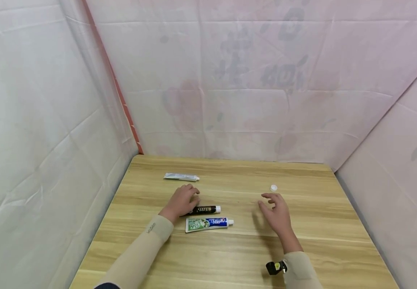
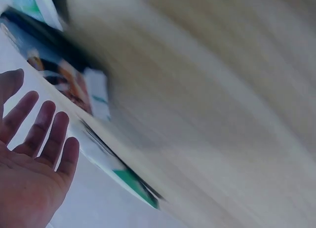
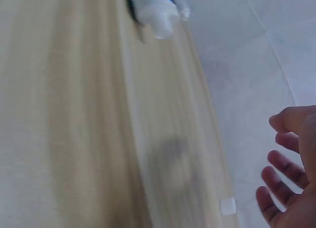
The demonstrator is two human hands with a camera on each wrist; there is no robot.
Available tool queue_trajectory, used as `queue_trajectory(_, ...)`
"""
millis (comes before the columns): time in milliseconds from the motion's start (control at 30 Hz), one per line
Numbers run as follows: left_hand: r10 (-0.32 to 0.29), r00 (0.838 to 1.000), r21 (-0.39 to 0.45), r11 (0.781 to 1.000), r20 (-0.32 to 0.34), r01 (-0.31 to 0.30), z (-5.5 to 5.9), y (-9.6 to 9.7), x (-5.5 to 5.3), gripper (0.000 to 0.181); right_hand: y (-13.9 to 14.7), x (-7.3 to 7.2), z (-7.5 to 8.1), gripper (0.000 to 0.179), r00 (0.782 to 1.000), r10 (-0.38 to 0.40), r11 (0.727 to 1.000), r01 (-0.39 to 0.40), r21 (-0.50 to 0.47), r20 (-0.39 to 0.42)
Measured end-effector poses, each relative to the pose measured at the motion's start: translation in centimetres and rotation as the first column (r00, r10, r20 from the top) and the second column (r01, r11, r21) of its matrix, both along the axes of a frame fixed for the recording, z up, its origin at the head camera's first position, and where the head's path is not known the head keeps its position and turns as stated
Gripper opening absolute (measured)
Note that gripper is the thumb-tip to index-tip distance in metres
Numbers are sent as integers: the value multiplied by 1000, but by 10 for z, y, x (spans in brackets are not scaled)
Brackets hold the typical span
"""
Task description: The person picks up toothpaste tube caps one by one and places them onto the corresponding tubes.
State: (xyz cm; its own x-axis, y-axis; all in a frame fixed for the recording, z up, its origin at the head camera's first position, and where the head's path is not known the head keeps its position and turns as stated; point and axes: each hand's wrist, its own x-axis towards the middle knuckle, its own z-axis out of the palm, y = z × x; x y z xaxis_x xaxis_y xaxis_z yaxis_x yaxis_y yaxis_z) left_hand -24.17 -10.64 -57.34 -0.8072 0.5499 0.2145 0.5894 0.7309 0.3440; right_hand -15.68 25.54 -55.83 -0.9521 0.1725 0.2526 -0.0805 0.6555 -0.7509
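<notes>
My left hand (image 1: pixel 182 200) is beside the black toothpaste tube (image 1: pixel 207 210), its fingers loosely bent and nothing held. In the left wrist view the palm faces up past the blurred black tube, fingers apart. Just nearer on the table lies a green-and-blue toothpaste tube (image 1: pixel 206 224), its white nozzle end pointing right. Beyond the left hand is a pale silvery tube (image 1: pixel 181 177). On the right, my right hand (image 1: pixel 278 212) hovers over the wood with relaxed fingers and holds nothing. A small round white cap (image 1: pixel 273 187) lies just past its fingertips.
The wooden table (image 1: pixel 244 257) is bounded by a pale printed sheet (image 1: pixel 208 112) behind, with similar sheets on the left (image 1: pixel 49 120) and right (image 1: pixel 403 160). A small black device (image 1: pixel 275 267) is strapped at the right wrist.
</notes>
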Motion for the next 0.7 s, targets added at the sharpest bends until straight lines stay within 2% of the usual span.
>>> queue_trajectory(200,28,999,18,999,-29,-28,2,-12,-14,29,11,-7,-3,34,998,-40,998,43,-51,57)
queue_trajectory(367,70,998,41,997,-7,-69,7,-15,-23,37,19,-16,-4,36,996,-61,996,65,-62,60)
queue_trajectory(500,107,994,34,994,0,-107,8,-15,-28,41,22,-22,-3,40,994,-74,994,80,-77,76)
queue_trajectory(700,119,993,49,991,25,-121,11,-16,-31,41,28,-30,-4,42,989,-113,990,120,-77,90)
